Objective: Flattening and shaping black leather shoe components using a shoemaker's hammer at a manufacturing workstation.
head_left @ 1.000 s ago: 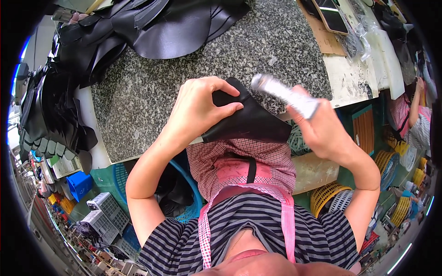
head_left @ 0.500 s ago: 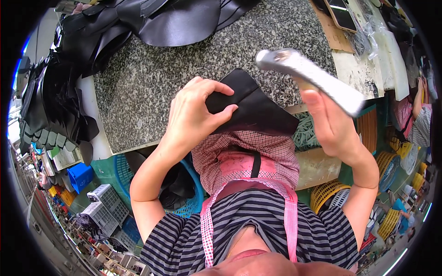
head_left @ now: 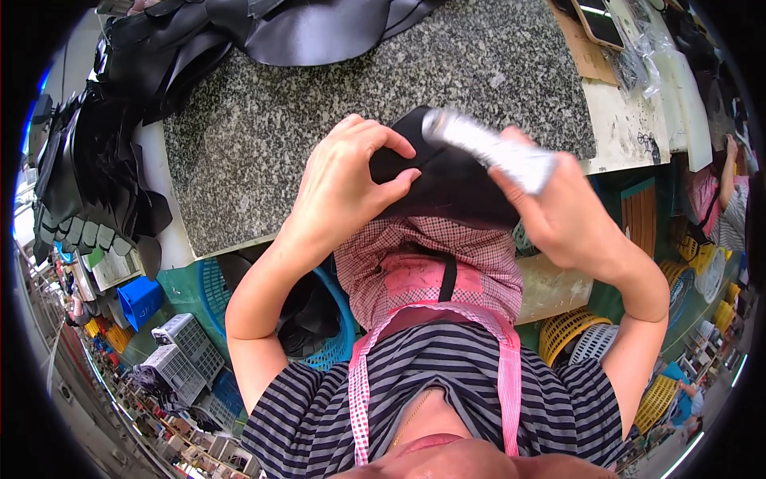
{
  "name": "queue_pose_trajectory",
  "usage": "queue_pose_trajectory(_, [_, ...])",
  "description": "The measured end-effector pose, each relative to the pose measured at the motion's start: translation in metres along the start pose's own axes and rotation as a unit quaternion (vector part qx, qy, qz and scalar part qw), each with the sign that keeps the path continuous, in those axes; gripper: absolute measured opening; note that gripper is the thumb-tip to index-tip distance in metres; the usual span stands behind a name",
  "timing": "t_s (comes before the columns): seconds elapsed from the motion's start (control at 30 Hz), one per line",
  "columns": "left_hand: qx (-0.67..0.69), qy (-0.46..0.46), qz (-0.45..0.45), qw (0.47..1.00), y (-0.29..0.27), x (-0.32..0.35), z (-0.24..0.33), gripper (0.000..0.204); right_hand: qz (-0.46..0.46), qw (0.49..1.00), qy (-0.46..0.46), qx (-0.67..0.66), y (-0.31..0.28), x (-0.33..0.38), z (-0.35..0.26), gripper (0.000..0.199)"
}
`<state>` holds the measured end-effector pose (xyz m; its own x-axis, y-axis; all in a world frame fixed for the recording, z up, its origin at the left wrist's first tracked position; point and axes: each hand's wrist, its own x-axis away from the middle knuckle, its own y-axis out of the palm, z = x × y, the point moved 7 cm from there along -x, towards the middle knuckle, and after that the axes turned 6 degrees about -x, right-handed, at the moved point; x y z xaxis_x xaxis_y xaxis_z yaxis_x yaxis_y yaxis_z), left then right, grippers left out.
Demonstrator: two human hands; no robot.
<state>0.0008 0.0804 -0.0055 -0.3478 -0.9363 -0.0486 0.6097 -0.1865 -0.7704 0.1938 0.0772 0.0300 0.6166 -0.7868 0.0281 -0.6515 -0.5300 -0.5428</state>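
A black leather piece point(head_left: 459, 191) with a seam line across it lies at the near edge of the speckled stone slab point(head_left: 263, 152), partly hanging over toward my lap. My left hand point(head_left: 347, 172) holds it at its left side, forefinger and thumb curved with a small gap between their tips. Closed around a silvery hammer point(head_left: 487, 148), my right hand point(head_left: 550, 211) is over the right part of the leather. The hammer's round face is above the seam, blurred by motion; whether it touches the leather I cannot tell. Its handle is mostly hidden.
Stacked black leather pieces point(head_left: 311, 32) cover the slab's far left. At the far right, a phone point(head_left: 598, 24) lies on cardboard point(head_left: 586, 60) beside clear plastic. Below the table stand a blue basket point(head_left: 339, 319) and a yellow basket point(head_left: 562, 331). Another person's arm point(head_left: 728, 172) shows far right.
My right hand has brought the hammer down and left, over the leather's seam. The left hand keeps its hold, with the leather shifted slightly up and right in view.
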Motion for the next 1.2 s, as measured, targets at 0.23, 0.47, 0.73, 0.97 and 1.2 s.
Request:
queue_pose_trajectory(0.23, [0.014, 0.058, 0.017, 0.998, -0.004, 0.014, -0.001, 0.02, -0.043, 0.997, 0.057, -0.006, 0.025, 0.011, 0.017, 0.019])
queue_pose_trajectory(0.47, [0.028, -0.014, 0.012, 0.999, -0.01, 0.022, -0.008, 0.017, 0.057, 0.997, -0.054, 0.015, 0.003, 0.001, 0.001, 0.018])
queue_pose_trajectory(0.73, [0.024, -0.012, -0.005, 1.0, -0.009, 0.022, -0.01, 0.018, -0.003, 0.999, -0.015, 0.034, 0.012, 0.003, -0.009, 0.018])
queue_pose_trajectory(0.97, [-0.009, 0.018, 0.029, 0.999, -0.008, 0.028, -0.007, 0.019, -0.029, 0.998, 0.04, -0.024, 0.029, 0.007, 0.005, 0.016])
queue_pose_trajectory(1.2, [-0.109, 0.018, 0.192, 0.975, -0.02, 0.061, -0.015, 0.021, -0.043, 0.999, -0.034, -0.005, 0.04, -0.023, 0.012, 0.018])
